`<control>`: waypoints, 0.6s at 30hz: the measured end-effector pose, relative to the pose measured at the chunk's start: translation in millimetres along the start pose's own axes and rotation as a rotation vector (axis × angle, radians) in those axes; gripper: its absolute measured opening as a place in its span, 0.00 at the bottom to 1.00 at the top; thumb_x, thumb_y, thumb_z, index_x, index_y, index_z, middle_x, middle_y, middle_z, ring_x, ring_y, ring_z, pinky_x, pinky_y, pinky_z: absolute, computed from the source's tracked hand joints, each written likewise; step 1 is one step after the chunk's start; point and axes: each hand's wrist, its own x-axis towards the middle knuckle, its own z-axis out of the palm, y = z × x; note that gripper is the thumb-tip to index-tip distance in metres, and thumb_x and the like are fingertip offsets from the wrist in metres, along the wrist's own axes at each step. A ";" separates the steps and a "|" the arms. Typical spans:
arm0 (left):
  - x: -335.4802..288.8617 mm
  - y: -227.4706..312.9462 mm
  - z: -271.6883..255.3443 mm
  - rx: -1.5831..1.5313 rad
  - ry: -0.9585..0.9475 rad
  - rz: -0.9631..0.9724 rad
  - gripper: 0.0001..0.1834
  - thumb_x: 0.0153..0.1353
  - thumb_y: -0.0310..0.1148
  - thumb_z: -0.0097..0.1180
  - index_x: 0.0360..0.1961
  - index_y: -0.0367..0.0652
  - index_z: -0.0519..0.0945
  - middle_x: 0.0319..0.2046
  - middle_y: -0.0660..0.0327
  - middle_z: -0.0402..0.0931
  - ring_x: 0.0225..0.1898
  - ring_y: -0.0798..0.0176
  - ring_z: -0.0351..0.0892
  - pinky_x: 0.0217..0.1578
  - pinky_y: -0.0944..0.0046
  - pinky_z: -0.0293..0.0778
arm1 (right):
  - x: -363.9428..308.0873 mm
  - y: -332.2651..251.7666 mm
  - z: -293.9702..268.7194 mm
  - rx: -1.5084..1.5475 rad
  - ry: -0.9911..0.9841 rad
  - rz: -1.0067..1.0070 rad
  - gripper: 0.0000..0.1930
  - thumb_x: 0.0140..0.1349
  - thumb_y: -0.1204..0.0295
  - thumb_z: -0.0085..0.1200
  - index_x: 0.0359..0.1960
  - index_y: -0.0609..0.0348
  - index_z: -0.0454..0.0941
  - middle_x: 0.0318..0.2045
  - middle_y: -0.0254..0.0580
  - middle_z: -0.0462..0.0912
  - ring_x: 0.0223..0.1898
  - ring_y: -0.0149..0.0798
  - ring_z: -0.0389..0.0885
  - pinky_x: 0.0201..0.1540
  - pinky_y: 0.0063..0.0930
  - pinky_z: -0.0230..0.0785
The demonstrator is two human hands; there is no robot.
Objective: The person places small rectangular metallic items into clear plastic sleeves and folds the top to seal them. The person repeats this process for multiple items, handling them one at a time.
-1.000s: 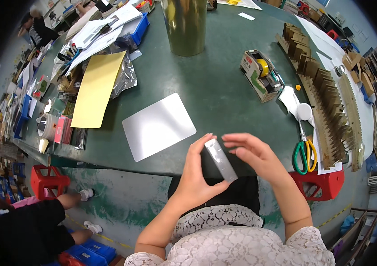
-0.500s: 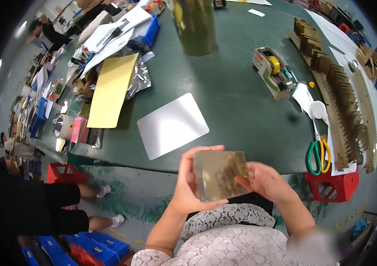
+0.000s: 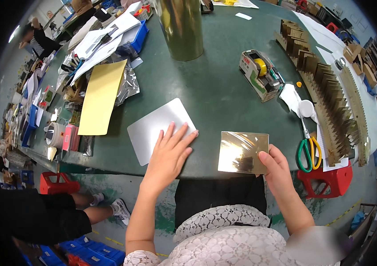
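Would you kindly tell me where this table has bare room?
Bare table shows between the silver sheet, tall cylinder and tape dispenser. The left side is crowded with papers, the right with scissors and toothed racks.

1. The left hand [image 3: 167, 153] has let go of the gold mirror-faced block [image 3: 243, 153] and now lies spread over the lower right of the rounded silver sheet [image 3: 153, 128], partly covering it.
2. The right hand [image 3: 278, 172], empty one second ago, now grips the block's right edge alone, thumb on top.
3. The block, edge-on at first, now shows its bright face upward.
4. A bystander's nearer white shoe [image 3: 120, 211] has shifted rightward.
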 end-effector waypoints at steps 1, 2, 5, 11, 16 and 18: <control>1.3 -5.0 6.3 0.084 0.014 -0.031 0.25 0.72 0.36 0.49 0.69 0.53 0.69 0.72 0.58 0.60 0.75 0.44 0.51 0.72 0.43 0.47 | 0.3 -0.9 -0.1 0.004 0.015 0.002 0.09 0.72 0.67 0.52 0.45 0.59 0.75 0.37 0.32 0.82 0.35 0.22 0.78 0.36 0.20 0.69; 2.2 -8.9 9.5 0.169 0.028 -0.062 0.23 0.73 0.36 0.46 0.69 0.55 0.69 0.72 0.59 0.60 0.74 0.43 0.53 0.72 0.42 0.47 | 1.8 -1.8 -0.2 -0.013 0.010 -0.006 0.09 0.71 0.67 0.53 0.45 0.60 0.75 0.36 0.31 0.82 0.35 0.21 0.78 0.36 0.19 0.69; -1.7 -24.9 10.6 0.191 0.117 -0.233 0.23 0.74 0.38 0.43 0.69 0.56 0.69 0.72 0.58 0.59 0.74 0.44 0.52 0.72 0.42 0.45 | 1.2 1.4 -3.3 -0.046 0.019 -0.006 0.08 0.71 0.69 0.54 0.44 0.60 0.75 0.34 0.30 0.82 0.34 0.20 0.77 0.37 0.19 0.69; -23.1 -54.7 -8.3 0.083 0.377 -0.374 0.32 0.66 0.41 0.60 0.68 0.42 0.67 0.71 0.46 0.59 0.74 0.41 0.51 0.72 0.43 0.46 | 7.0 4.4 6.8 -0.104 -0.094 0.042 0.08 0.70 0.69 0.56 0.42 0.61 0.75 0.30 0.28 0.80 0.31 0.19 0.76 0.35 0.17 0.69; -9.6 47.4 -25.3 -0.253 0.014 0.115 0.55 0.43 0.42 0.77 0.71 0.42 0.61 0.71 0.46 0.56 0.73 0.42 0.53 0.71 0.46 0.51 | 16.4 15.3 27.3 -0.109 -0.183 0.058 0.08 0.71 0.70 0.55 0.44 0.61 0.74 0.33 0.30 0.81 0.32 0.20 0.77 0.35 0.17 0.70; -4.9 57.8 -14.3 -0.195 -0.041 0.198 0.57 0.39 0.39 0.79 0.71 0.43 0.62 0.66 0.48 0.63 0.68 0.43 0.61 0.69 0.48 0.56 | 17.5 14.8 38.4 -0.130 -0.250 0.061 0.08 0.72 0.70 0.54 0.45 0.61 0.73 0.35 0.31 0.81 0.32 0.20 0.77 0.34 0.17 0.70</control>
